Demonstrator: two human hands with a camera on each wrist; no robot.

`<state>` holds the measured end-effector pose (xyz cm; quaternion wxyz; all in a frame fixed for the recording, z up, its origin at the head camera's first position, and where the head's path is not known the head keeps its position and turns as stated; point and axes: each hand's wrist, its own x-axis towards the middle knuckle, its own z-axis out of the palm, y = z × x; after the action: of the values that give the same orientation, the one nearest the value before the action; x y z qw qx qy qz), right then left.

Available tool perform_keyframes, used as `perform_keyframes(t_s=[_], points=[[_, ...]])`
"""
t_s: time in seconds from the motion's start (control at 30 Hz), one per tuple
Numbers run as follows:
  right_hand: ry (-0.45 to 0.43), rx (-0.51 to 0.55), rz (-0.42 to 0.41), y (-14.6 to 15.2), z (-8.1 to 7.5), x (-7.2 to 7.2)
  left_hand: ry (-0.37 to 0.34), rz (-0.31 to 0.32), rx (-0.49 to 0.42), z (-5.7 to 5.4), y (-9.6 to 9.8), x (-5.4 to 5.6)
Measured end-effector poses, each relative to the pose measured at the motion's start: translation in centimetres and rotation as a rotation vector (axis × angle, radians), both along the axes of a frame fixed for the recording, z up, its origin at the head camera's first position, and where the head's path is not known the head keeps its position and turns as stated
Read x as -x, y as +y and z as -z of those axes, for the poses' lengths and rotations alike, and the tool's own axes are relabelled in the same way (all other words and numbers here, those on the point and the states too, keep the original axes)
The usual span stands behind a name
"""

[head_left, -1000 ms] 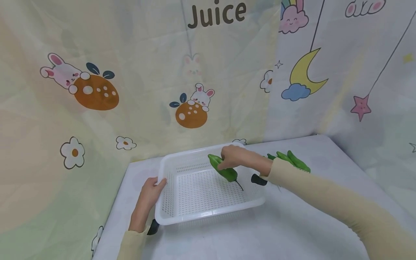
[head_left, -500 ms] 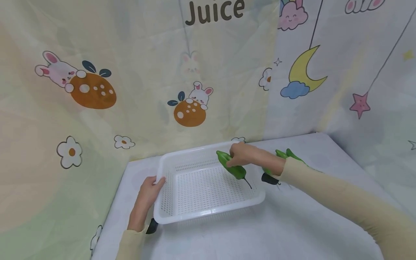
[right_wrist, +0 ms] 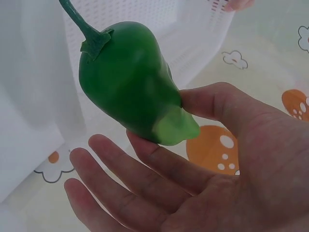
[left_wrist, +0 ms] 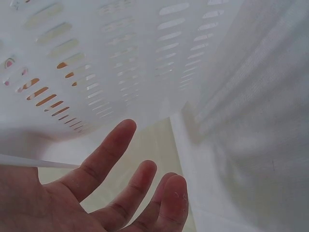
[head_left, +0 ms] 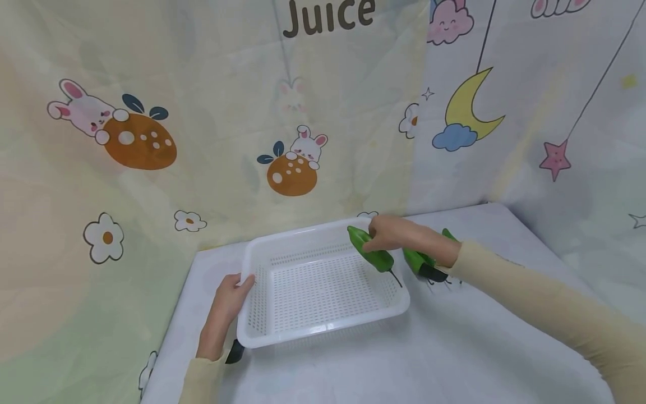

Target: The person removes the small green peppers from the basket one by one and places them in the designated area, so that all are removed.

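My left hand holds the left rim of a white perforated plastic basket, thumb over the edge. In the left wrist view its fingers spread beneath the basket, whose underside is tilted off the table. My right hand pinches a long green pepper above the basket's right side, stem pointing toward me. Seen from the right wrist, the thumb and index finger grip the pepper near its tip while the other fingers stretch away from it.
More green peppers lie on the white table right of the basket, partly hidden by my right wrist. Behind the table hangs a printed cloth backdrop.
My right hand has moved rightward with the pepper, from over the basket's inside toward its right rim. The left hand keeps its hold, and the basket has barely shifted.
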<state>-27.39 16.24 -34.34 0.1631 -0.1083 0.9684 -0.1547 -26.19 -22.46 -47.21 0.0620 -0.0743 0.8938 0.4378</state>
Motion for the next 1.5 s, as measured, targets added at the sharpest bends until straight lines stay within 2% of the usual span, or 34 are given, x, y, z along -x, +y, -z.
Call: perform_keyframes(t_s=[0.63,1.1,1.5], points=[[-0.010,-0.016,0.074,3.6,-0.4,-0.2,0.015,0.009,-0.018,0.0,0.0,-0.1],[-0.033,-0.053,0.080,6.3,-1.0,-0.2,0.022,0.007,-0.024,0.1,-0.1,-0.1],[-0.017,-0.062,0.047,9.3,-0.4,-0.4,0.017,0.002,-0.015,-0.1,0.0,-0.2]])
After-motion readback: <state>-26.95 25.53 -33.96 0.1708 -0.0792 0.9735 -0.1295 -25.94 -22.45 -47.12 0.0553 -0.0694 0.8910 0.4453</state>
